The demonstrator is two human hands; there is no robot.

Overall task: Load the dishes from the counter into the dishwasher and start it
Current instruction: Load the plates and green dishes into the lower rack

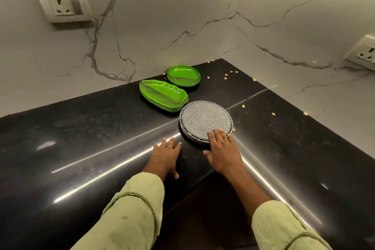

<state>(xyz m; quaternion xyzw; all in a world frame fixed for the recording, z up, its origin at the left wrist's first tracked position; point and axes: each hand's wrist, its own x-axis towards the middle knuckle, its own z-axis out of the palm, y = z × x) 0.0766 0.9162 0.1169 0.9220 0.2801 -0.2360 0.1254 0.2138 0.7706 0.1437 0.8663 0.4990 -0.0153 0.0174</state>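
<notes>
While our left hand (165, 153) lies flat, fingers spread, on the glossy black counter (81, 138), our right hand (222, 148) rests straight fingers on the near rim of the grey plates (204, 119), round, speckled and stacked; glossy green leaf plates (162, 95) stack just behind them.

**Corner surface: positions of stacks**

Three stacks sit on the surface (81, 138). The stack of round plates (205, 119) lies nearest. The stack of leaf-shaped plates (162, 95) is just behind it, to the left. The stack of oval plates (183, 76) is behind that, by the rear wall. Scattered crumbs (231, 72) lie right of the stacks. The left grip (165, 155) rests flat on the surface, left of the round stack. The right grip (223, 150) rests its fingers on that stack's near rim. One wall socket (63, 5) is up left.
</notes>
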